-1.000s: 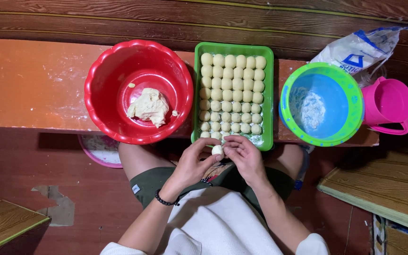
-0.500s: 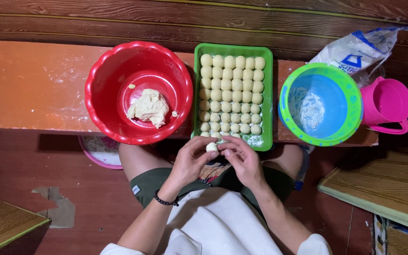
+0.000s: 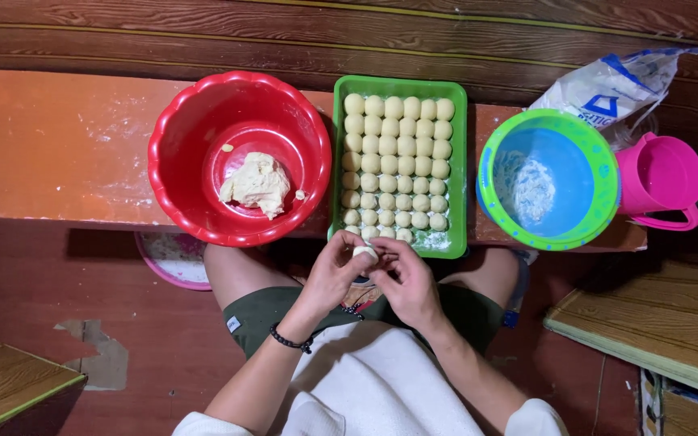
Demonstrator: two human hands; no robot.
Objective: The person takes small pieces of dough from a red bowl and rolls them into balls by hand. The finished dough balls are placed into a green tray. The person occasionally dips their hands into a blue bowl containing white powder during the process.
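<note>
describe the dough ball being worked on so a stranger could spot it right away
Find the green tray of dough balls on the orange bench. Just below its near edge, the left hand and right hand meet around one dough ball, the only one off the tray.

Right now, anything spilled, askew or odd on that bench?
Minor only: white flour dusts the orange bench left of the red bowl and the near right corner of the green tray. The flour bag lies slumped behind the blue bowl. Nothing tipped.
</note>
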